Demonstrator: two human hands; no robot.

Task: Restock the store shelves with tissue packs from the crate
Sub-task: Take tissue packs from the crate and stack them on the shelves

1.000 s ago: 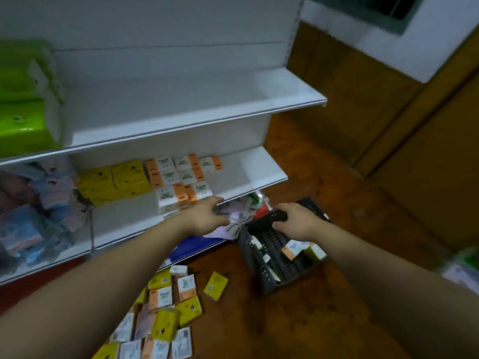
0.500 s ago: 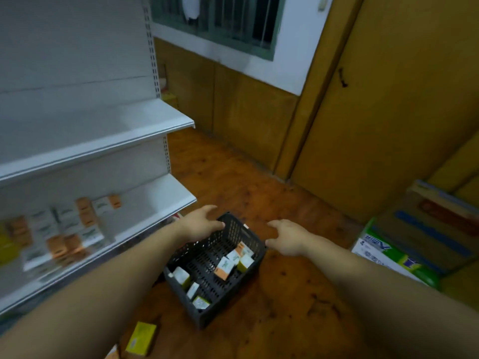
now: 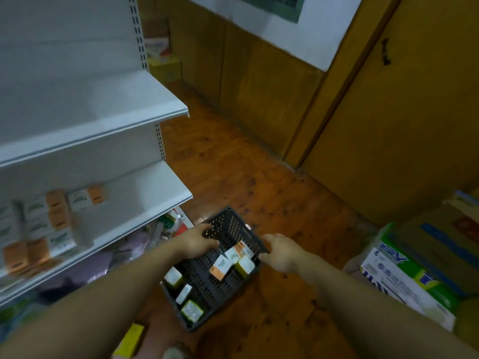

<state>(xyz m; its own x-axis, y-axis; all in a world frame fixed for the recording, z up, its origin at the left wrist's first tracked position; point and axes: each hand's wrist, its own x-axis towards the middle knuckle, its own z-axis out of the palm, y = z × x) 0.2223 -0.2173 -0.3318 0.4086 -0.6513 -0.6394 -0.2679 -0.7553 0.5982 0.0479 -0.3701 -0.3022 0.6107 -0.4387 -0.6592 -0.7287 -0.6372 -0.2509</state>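
Gripping the crate [image 3: 207,288] at both rims, left hand [image 3: 197,240] and right hand [image 3: 281,252] clamped; keeping it level should stop tissue packs [image 3: 221,266] sliding.

Reddish wooden floor [image 3: 254,177] with dark knots all over it. Big wooden door [image 3: 404,125] on the right, wood panelling [image 3: 259,81] under a white wall [image 3: 311,35]. Stack of cardboard boxes [image 3: 420,265] in the right corner, one printed blue and green.
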